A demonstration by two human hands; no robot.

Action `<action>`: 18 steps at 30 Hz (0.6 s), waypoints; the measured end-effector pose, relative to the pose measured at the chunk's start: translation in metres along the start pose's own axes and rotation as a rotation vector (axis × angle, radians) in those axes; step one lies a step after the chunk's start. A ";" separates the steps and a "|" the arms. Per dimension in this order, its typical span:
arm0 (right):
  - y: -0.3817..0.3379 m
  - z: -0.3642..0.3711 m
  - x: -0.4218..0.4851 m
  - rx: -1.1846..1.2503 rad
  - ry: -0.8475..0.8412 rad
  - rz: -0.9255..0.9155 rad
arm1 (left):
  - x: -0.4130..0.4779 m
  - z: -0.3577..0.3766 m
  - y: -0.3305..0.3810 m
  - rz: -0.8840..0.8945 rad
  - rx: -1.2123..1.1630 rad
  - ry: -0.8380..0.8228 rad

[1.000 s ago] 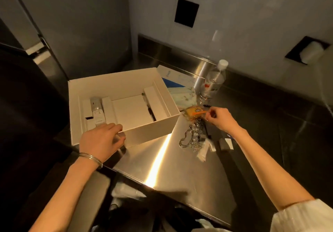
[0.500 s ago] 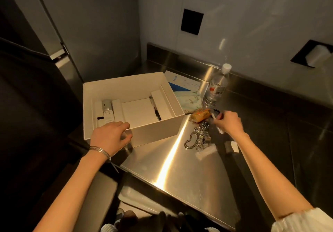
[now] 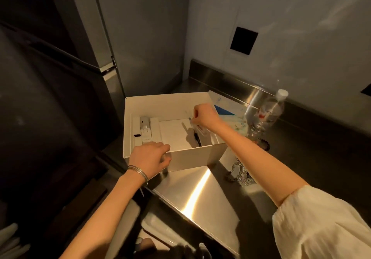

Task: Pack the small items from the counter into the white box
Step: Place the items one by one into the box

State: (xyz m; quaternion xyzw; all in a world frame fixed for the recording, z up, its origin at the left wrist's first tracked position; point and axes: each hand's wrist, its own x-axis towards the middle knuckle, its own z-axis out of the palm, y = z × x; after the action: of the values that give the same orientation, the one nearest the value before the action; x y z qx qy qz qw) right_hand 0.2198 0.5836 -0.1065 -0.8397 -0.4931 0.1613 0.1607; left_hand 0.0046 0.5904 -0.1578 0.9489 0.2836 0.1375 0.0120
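On the steel worktop [image 3: 200,198] an open white box [image 3: 192,158] is set, its near wall gripped at the left end by the curled fingers of the left hand [image 3: 150,158]. Over its right slot, where a pen [image 3: 196,138] lies, a small pale item [image 3: 195,127] is pinched by the right hand [image 3: 204,116]. A bottle [image 3: 267,114] and a chain [image 3: 239,173] are seen just right of the box, the chain partly hidden by the forearm.

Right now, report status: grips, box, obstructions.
Left grip holds white box near wall. Right grip over box, pinching small pale item. Jewellery on counter. Nothing blocking.
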 end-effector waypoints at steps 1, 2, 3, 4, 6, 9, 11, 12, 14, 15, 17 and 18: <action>0.000 0.014 0.011 -0.028 -0.032 0.027 | 0.000 0.000 0.000 0.004 0.014 0.003; 0.002 0.025 0.020 -0.040 -0.067 0.059 | -0.001 -0.001 -0.001 0.003 0.026 0.008; 0.002 0.032 0.028 -0.046 -0.102 0.093 | -0.001 -0.001 -0.001 -0.002 0.032 0.015; 0.005 0.039 0.034 -0.066 -0.139 0.119 | -0.001 -0.001 -0.001 -0.006 0.030 0.021; 0.008 0.045 0.042 -0.161 -0.205 0.117 | -0.002 0.000 -0.001 -0.013 0.023 0.024; 0.009 0.053 0.045 -0.247 -0.248 0.107 | -0.002 -0.002 -0.001 -0.009 0.015 0.026; 0.009 0.059 0.049 -0.287 -0.242 0.089 | -0.001 -0.002 -0.002 -0.002 0.026 0.028; 0.009 0.061 0.051 -0.303 -0.235 0.079 | 0.000 -0.002 -0.003 0.002 0.031 0.031; 0.010 0.061 0.055 -0.339 -0.215 0.054 | 0.000 -0.001 -0.004 0.014 0.041 0.044; 0.011 0.060 0.056 -0.358 -0.200 0.042 | 0.000 0.000 -0.004 0.018 0.042 0.047; 0.015 0.059 0.057 -0.422 -0.173 0.010 | 0.000 0.000 -0.005 0.019 0.038 0.037; 0.016 0.059 0.057 -0.455 -0.162 -0.004 | 0.001 -0.001 -0.006 0.018 0.040 0.032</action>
State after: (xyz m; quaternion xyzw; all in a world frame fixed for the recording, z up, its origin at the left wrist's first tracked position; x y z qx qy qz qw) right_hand 0.2333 0.6333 -0.1723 -0.8376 -0.5297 0.1125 -0.0722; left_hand 0.0022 0.5955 -0.1575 0.9492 0.2781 0.1470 -0.0125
